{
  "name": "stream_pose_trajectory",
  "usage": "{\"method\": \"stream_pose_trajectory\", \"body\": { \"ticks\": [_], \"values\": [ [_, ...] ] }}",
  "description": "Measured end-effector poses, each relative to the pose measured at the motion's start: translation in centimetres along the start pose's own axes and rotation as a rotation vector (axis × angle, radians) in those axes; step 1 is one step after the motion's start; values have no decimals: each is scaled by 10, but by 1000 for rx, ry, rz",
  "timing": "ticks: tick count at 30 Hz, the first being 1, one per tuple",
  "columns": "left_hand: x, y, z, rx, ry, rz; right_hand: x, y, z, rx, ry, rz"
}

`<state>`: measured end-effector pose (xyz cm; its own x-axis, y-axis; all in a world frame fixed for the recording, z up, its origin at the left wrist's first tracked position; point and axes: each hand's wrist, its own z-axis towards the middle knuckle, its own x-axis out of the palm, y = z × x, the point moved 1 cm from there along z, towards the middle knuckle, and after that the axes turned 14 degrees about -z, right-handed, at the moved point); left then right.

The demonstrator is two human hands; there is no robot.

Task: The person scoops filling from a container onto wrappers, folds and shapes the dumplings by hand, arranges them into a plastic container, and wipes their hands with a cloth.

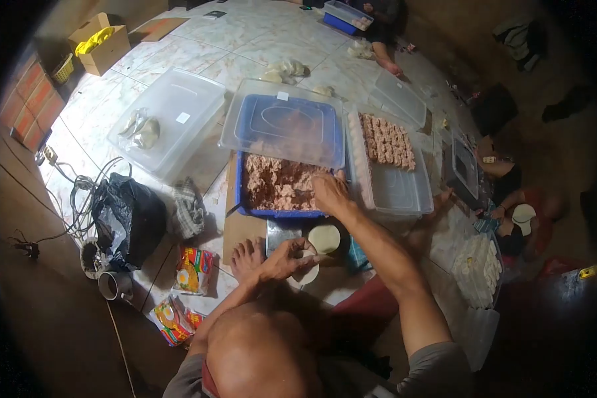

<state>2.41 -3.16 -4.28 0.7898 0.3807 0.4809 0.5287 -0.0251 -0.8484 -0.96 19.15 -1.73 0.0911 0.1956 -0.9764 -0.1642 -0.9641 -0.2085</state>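
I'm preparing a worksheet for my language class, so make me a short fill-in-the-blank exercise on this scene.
1. The wearer's right hand reaches into a pinkish-brown mixture in a tub coloured ____.
2. A pale disc is in the wearer's ____ hand.
3. A clear ____ partly covers that tub.
4. The open cardboard box at upper left holds something coloured ____.

Missing words: blue; left; lid; yellow.
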Motion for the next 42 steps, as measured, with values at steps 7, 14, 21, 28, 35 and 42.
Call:
{"method": "stream_pose_trajectory", "body": {
  "ticks": [7, 14, 21, 28, 35, 42],
  "values": [
    [3, -6, -4, 3, -251, -149, 21, 16, 6, 97, -105, 181],
    [-28, 8, 13, 23, -192, -610, -44, -2, -50, 228, -254, 718],
    [-16, -62, 27, 325, -117, -1059, -28, 33, -132, 96, -583, 756],
    [-13, -43, 32, 245, -92, -1206, -13, 46, -162, 42, -421, 578],
    [-25, -36, 30, 341, -208, -1286, -78, 25, -189, 136, -347, 723],
    [-17, -27, 25, 38, 57, -1234, -61, 32, -188, 65, -143, 641]
  ]
}}
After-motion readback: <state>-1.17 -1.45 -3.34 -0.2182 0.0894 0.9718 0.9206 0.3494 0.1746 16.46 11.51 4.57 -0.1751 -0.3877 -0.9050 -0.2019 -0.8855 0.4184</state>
